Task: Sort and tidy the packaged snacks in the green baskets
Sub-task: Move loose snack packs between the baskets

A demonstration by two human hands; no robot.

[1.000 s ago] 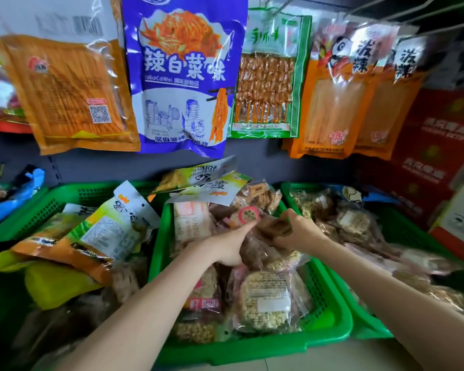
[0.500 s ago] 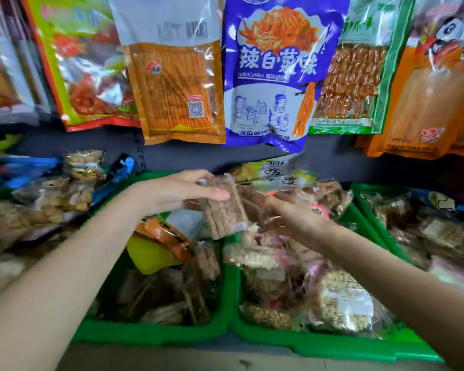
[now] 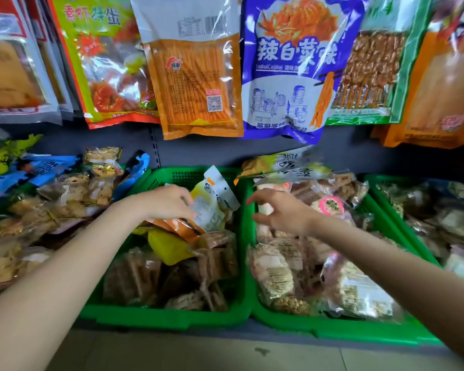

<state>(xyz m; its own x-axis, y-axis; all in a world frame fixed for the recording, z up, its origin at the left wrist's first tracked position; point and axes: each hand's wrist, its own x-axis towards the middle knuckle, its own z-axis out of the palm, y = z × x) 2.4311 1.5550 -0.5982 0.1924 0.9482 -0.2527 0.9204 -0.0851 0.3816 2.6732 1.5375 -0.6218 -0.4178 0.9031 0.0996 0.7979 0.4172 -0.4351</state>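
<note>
While the left hand (image 3: pixel 169 202) pinches a yellow-white snack pouch (image 3: pixel 212 204) in the middle green basket (image 3: pixel 172 317), the right hand (image 3: pixel 281 210) hovers released, fingers spread, over the neighbouring green basket (image 3: pixel 332 330) at three o'clock. At twelve o'clock hangs a purple bag (image 3: pixel 292 76) reading "辣白菜味".

My two arms and hands, head view.
My left hand (image 3: pixel 166 202) and right hand (image 3: pixel 281 212) are bare: no gloves, rings, watch or bracelet show on the fingers or wrists. Both forearms are uncovered up to the frame edge; no sleeve or cuff is in view.
</note>
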